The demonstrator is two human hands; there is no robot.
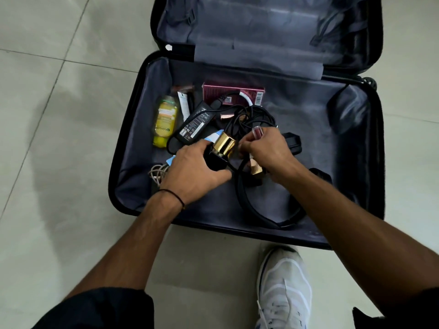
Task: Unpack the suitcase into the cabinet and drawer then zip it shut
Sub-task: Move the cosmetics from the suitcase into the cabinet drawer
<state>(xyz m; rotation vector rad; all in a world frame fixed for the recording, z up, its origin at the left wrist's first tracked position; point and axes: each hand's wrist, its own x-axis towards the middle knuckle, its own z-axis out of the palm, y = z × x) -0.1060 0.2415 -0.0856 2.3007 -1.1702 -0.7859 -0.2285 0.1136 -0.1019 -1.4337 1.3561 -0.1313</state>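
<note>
Just on the near side of the charger point(194, 122) in the suitcase point(320, 186), the left hand point(194, 169) grips a gold-capped bottle point(224, 145), its cap slanting toward the right hand point(266, 150), which pinches a pink tube point(257, 132) close by.

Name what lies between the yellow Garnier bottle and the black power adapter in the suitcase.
A white tube lies between the yellow Garnier bottle and the black power adapter, on the suitcase lining, as the head view shows.

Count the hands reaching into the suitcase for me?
2: the left hand grips a gold-capped black bottle, the right hand pinches a small pinkish tube beside it.
</note>
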